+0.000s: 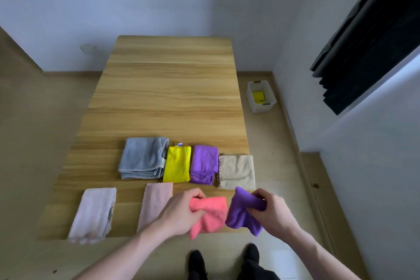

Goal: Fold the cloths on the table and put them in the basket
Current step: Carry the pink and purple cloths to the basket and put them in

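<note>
Altogether six folded cloths (pixel 177 163) lie tabled; fingers (pixel 197 195) grip two more.

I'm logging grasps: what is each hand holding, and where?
Left hand grips the pink cloth at its bunched left edge; right hand pinches the purple cloth at its top.

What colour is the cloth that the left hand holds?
Coral pink cloth, gripped by the left hand; the head view shows it.
</note>
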Demonstrator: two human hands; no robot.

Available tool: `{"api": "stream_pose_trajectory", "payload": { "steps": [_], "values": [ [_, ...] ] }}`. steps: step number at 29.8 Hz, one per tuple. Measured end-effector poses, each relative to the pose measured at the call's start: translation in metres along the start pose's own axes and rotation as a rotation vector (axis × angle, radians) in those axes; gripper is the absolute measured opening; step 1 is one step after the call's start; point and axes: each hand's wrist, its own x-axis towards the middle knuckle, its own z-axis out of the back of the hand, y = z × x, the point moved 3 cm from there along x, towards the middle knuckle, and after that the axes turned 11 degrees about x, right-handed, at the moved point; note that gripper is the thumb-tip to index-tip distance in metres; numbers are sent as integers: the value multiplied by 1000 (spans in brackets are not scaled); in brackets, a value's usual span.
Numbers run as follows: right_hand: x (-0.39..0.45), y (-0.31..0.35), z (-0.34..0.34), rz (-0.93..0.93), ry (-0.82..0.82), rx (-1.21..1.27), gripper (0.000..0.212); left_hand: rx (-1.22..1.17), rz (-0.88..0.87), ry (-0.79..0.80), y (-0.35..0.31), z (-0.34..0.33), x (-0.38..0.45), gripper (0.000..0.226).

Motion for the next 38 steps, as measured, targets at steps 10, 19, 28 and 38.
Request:
{"api": "stream_pose_trajectory", "payload": {
  "steps": [10, 19, 28, 38],
  "values": [
    [5, 38, 76, 127, -61, 47, 16, 51, -124, -132, -76, 46, 39, 21],
    [38, 8, 176, 189, -34, 56, 17, 93, -63, -223, -159, 29, 90, 23],
    [87, -41, 308, 232, -1, 4, 16, 55, -26, -323, -273, -7, 165, 23],
    [157, -50, 376, 276, -33, -38, 13, 35, -17, -323, -326, 9, 237, 21]
  ]
}}
